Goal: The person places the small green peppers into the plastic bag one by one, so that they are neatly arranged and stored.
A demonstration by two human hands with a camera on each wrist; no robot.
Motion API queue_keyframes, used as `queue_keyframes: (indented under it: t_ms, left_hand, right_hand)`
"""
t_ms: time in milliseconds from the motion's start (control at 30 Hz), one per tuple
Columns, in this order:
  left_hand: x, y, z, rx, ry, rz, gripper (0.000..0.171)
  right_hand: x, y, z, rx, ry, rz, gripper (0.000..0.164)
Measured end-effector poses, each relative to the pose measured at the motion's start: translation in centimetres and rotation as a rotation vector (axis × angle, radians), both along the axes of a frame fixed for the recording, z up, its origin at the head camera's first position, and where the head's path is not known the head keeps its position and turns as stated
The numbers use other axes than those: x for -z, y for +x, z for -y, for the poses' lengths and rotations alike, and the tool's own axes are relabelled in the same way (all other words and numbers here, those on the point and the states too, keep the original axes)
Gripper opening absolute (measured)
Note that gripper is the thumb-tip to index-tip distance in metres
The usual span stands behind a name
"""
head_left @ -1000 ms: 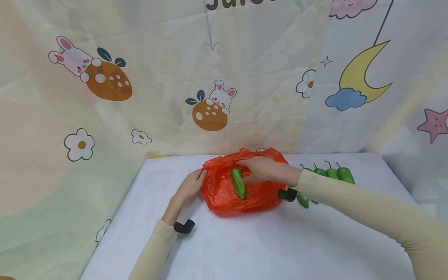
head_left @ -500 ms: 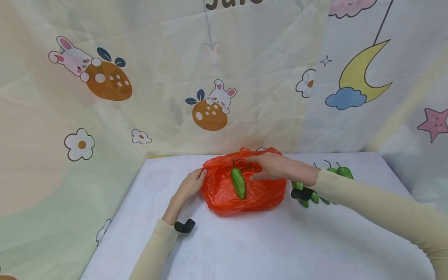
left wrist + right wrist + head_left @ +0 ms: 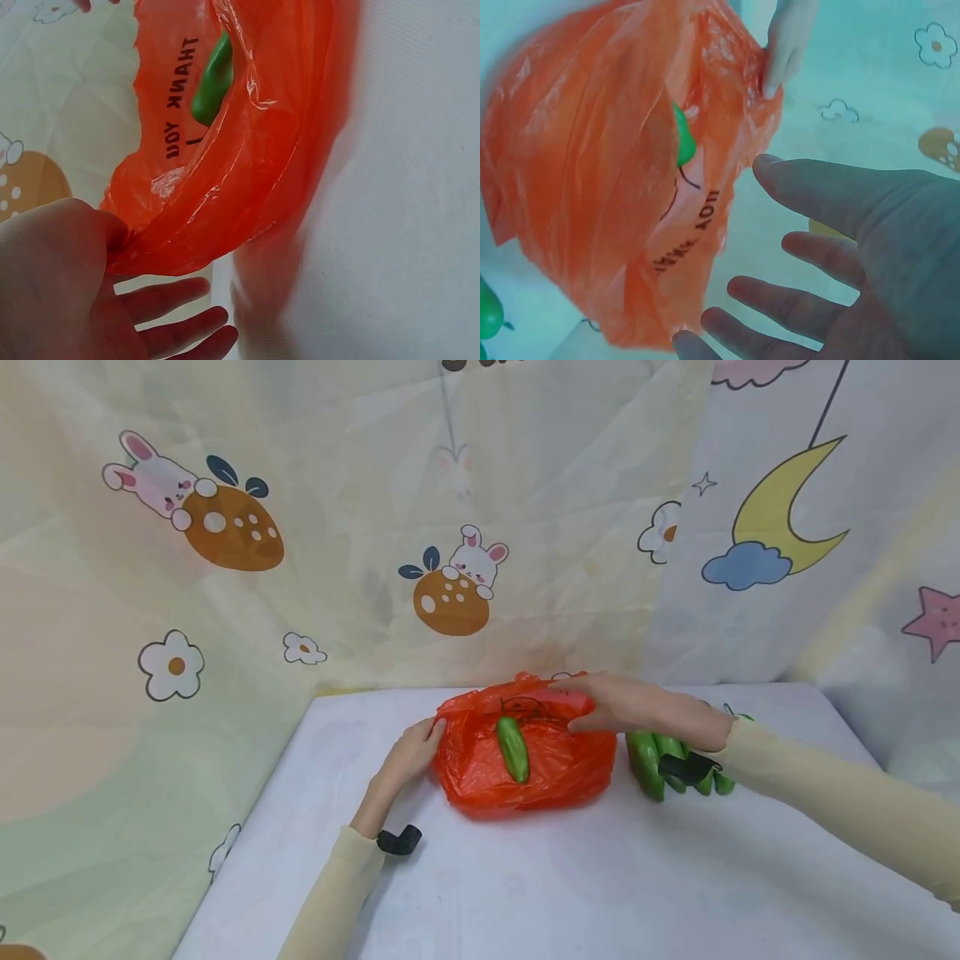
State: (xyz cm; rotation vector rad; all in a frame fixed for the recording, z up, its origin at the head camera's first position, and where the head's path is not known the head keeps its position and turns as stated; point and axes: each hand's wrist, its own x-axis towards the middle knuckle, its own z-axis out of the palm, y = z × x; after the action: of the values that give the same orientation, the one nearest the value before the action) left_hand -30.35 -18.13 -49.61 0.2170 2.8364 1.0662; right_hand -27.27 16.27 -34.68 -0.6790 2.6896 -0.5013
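Where crinkled plastic (image 3: 553, 758) gapes, a glossy pepper (image 3: 513, 750) lies.

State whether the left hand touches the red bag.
Touching: the left wrist view shows the left hand pinching the red bag by its edge.

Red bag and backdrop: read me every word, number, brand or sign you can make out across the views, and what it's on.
"THANK YOU": dark print on the red plastic bag, running sideways in the left wrist view; only partly legible in the right wrist view.
Backdrop: dark letters cut off by the head view's top edge, unreadable.
No number or brand is readable.
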Motion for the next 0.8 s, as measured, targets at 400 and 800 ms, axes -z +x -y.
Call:
queue_keyframes:
  t_ms: [400, 800]
  left_hand:
    - [-0.3, -0.2, -0.1, -0.009, -0.002, 0.016, 0.053]
    - [-0.3, -0.2, 0.2, -0.001, -0.044, -0.032, 0.051]
  right_hand:
    - [-0.6, 0.0, -3.7, 0.008, -0.044, -0.012, 0.066]
    - [-0.2, 0.1, -7.9, 0.021, -0.065, -0.012, 0.067]
